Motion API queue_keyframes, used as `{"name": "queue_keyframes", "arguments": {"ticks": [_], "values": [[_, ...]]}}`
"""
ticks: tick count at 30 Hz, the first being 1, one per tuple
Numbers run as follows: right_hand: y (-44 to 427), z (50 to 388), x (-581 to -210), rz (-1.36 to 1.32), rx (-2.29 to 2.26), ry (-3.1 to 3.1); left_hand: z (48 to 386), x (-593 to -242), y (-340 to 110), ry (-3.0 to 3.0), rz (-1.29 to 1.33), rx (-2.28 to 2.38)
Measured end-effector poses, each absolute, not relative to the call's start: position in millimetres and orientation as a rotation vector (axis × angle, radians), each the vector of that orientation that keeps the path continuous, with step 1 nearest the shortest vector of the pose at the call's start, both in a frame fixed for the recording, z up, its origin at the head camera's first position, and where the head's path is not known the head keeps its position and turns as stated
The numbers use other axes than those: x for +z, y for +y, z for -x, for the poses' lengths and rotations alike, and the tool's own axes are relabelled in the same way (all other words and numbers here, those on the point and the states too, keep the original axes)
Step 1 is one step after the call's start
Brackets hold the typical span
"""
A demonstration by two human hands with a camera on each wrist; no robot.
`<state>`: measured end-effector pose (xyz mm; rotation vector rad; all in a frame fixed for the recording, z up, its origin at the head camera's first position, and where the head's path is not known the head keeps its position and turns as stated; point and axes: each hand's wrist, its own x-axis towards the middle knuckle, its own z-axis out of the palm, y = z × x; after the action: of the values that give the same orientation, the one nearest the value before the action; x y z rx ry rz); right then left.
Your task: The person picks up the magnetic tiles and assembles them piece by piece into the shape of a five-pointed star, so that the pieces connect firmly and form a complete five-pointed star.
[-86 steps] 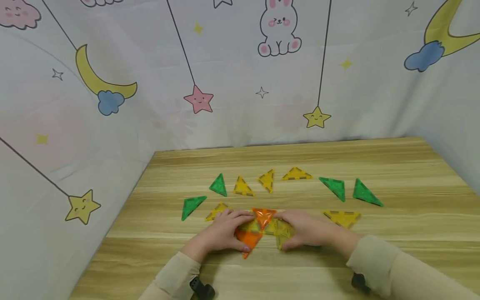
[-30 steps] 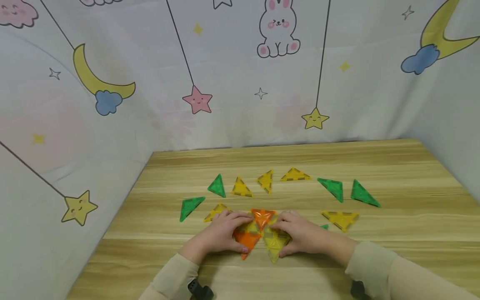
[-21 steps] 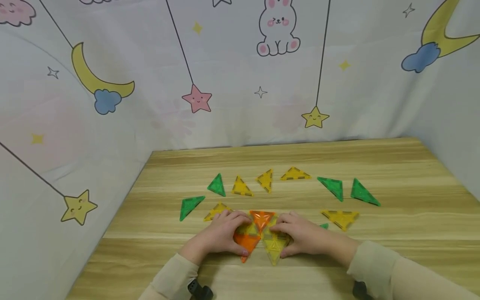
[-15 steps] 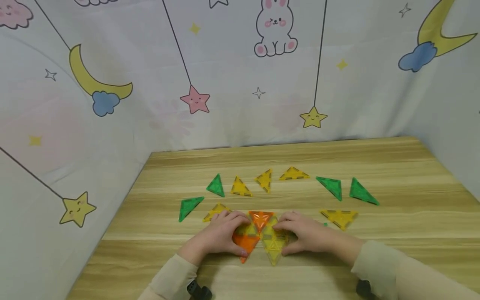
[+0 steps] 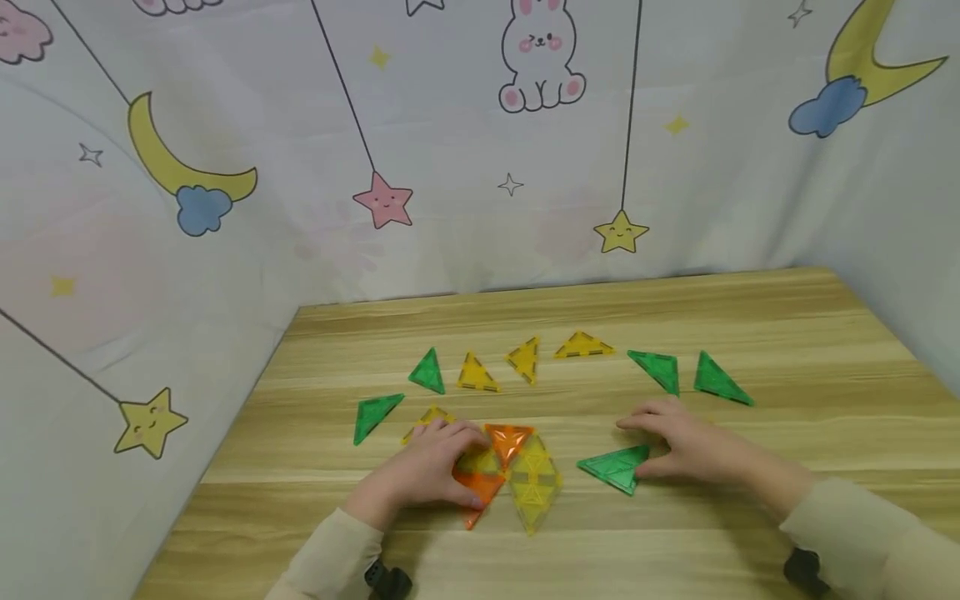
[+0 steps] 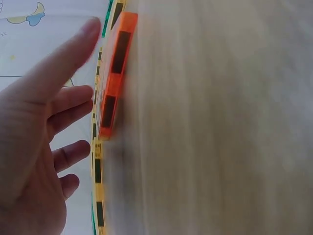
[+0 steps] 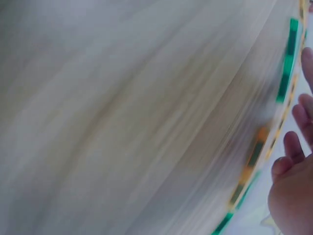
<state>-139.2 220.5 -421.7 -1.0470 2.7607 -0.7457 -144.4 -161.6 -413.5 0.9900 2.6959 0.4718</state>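
Note:
Near the table's front, translucent triangular magnetic tiles lie joined in a flat cluster: an orange tile [image 5: 509, 442] at the top, yellow tiles [image 5: 533, 483] on the right, another orange tile [image 5: 480, 492] lower left. My left hand [image 5: 427, 468] rests around the cluster's left side, thumb on the lower orange tile, covering part of it and some yellow. In the left wrist view its fingers are spread and loosely bent. My right hand [image 5: 690, 446] is relaxed beside a green triangular tile [image 5: 613, 468], thumb at its right edge; the right wrist view shows no grip.
Behind the cluster, loose triangular tiles lie in an arc: several yellow ones, such as one yellow tile [image 5: 584, 345], and green ones, such as one green tile [image 5: 720, 382]. A patterned white cloth [image 5: 450, 150] hangs behind the wooden table [image 5: 825, 333].
My right hand has let go of the yellow tile after joining it to the cluster's right side and has moved right, beside the green tile. My left hand stays in place.

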Motion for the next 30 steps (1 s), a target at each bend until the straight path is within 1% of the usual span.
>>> {"name": "queue_keyframes", "arguments": {"ticks": [4, 9, 16, 25, 30], "values": [[239, 138, -419, 0.999, -0.724, 2.801, 147, -410, -150, 2.722, -0.996, 0.518], [259, 138, -420, 0.913, -0.669, 2.879, 151, -404, -122, 2.68, -1.039, 0.524], [277, 139, -428, 0.932, -0.659, 2.916, 153, -404, -82, 2.615, -1.18, 0.488], [273, 143, -428, 0.908, -0.672, 2.92, 148, -419, -46, 2.642, -1.311, 0.418], [262, 145, -426, 0.851, -0.661, 2.902, 144, -420, -35, 2.69, -1.282, 0.391]]}}
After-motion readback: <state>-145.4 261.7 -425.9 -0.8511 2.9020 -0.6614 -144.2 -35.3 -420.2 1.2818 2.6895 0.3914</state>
